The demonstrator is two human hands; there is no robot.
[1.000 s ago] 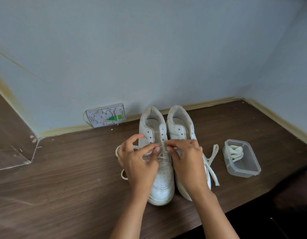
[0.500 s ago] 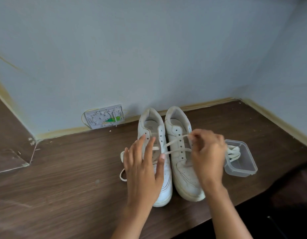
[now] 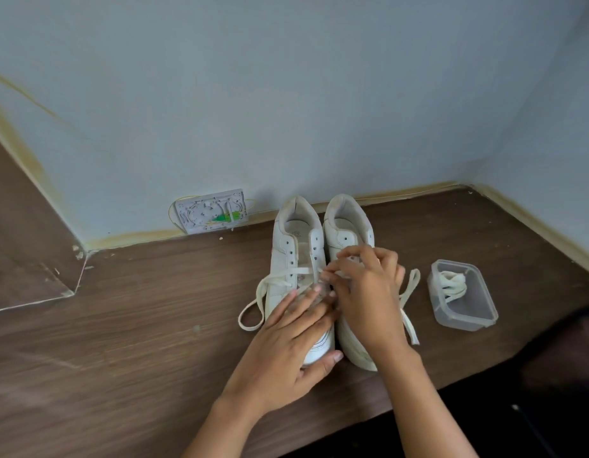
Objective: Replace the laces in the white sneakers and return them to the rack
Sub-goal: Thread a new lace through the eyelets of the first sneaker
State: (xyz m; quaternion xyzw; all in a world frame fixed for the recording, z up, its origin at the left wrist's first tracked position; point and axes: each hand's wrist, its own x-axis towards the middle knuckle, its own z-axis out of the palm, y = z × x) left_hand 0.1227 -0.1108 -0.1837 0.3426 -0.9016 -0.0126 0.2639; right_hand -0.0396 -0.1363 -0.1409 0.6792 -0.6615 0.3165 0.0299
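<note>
Two white sneakers stand side by side on the brown wooden table (image 3: 137, 342), heels to the wall. The left sneaker (image 3: 294, 246) has a cream lace (image 3: 266, 285) through its lower eyelets, one end looping out to the left. My left hand (image 3: 286, 352) lies flat on that shoe's toe and holds it down. My right hand (image 3: 369, 292) is over the middle of the pair, fingers pinched on the lace near the left sneaker's eyelets. It covers most of the right sneaker (image 3: 347, 226). Another lace end (image 3: 408, 299) trails right of that shoe.
A clear plastic box (image 3: 468, 315) with a bundled lace (image 3: 451, 284) inside stands to the right of the shoes. A white wall plate (image 3: 210, 211) with wires leans at the wall's foot. The table's front edge runs close under my forearms. No rack is in view.
My right hand has come back from the right, where it had pulled the lace out, to the shoes' middle. My left hand has dropped flat onto the left sneaker's toe.
</note>
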